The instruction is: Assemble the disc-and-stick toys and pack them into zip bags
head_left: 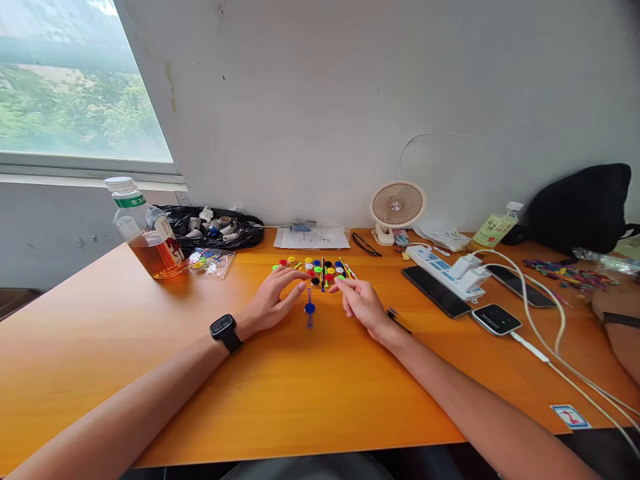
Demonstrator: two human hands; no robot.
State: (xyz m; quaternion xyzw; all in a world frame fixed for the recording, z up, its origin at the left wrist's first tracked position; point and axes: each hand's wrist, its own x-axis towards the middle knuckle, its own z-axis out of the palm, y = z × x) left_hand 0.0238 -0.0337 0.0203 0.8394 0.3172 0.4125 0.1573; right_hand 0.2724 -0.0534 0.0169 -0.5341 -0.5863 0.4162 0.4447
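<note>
Both my forearms [150,393] come up from the bottom corners of the frame across an orange-brown table [250,407], with a black smartwatch [225,331] on my left wrist. My left hand [273,299], left of centre, is palm down with the fingers loosely spread and nothing in its grasp. My right hand [363,305], right of centre, has its fingers curled in toward the thumb; I cannot tell whether anything is pinched there. Between my hands, at the middle of the frame and apart from both, is a blue piece [310,308] with a round hub and two narrow blades, one toward the top and one toward the bottom, the blades blurred. Just above it in the frame sits a cluster of small round pieces [316,281] in red, yellow, green, white, blue and black, with thin coloured sticks [323,270] among them. Left of centre stand a large bottle [157,257] of amber drink and, beside it, a clear packet [220,265] of coloured parts. Behind these, an open black plastic bag [250,230] holds rolls and scraps. Right of centre are a round fan [399,205], a white power strip [425,260] and a dark phone [435,291]. Window [75,100] light fills the upper left.
</note>
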